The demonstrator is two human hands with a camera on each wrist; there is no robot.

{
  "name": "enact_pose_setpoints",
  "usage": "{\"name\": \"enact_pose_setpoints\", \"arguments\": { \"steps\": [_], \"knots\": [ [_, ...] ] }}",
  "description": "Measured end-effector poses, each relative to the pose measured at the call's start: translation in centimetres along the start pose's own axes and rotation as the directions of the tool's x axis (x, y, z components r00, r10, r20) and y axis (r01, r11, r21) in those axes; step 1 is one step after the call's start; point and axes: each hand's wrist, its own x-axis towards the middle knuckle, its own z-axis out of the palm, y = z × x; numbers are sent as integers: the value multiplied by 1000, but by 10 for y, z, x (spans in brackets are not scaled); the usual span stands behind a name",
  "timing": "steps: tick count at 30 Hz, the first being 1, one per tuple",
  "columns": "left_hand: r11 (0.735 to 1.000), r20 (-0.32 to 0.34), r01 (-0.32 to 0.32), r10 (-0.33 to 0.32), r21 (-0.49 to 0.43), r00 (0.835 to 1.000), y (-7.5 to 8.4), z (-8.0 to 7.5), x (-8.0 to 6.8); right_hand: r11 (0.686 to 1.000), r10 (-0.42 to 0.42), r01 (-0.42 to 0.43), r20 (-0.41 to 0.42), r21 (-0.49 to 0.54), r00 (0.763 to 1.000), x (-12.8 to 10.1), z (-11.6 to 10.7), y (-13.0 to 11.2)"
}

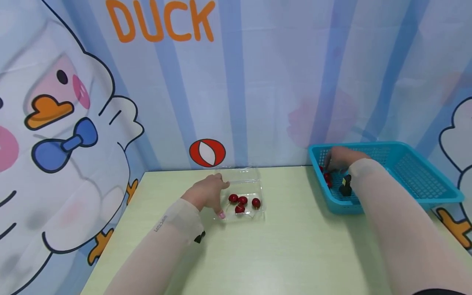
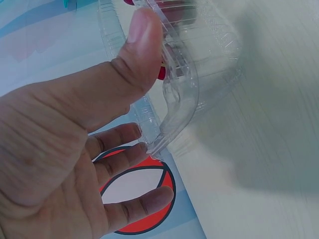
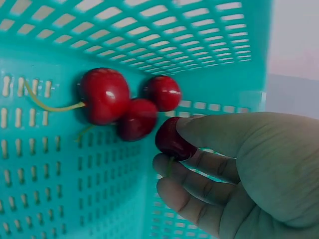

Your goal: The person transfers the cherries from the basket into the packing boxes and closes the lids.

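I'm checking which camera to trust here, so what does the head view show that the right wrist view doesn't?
Only the head view shows the left hand touching the clear plastic clamshell box, four cherries in the box, the pale green table and the duck backdrop. Only the right wrist view shows the right hand's fingers pinching one cherry, with three loose cherries beside it, one with a visible stem. Both show the right hand inside the teal slotted basket.
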Motion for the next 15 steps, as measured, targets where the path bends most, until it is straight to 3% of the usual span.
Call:
{"name": "enact_pose_setpoints", "arguments": {
  "steps": [4,9,15],
  "knots": [
    [1000,4,4,-4,-7,1000,0,0,0,1000,-15,14,-33,-15,999,-5,-12,-8],
    [1000,1,9,-9,-10,1000,0,-1,1,987,-102,78,-175,-140,979,-17,-31,-28],
    [1000,5,14,-14,-21,1000,3,-1,-2,984,-128,94,-240,-149,962,-35,-48,-63]
  ]
}}
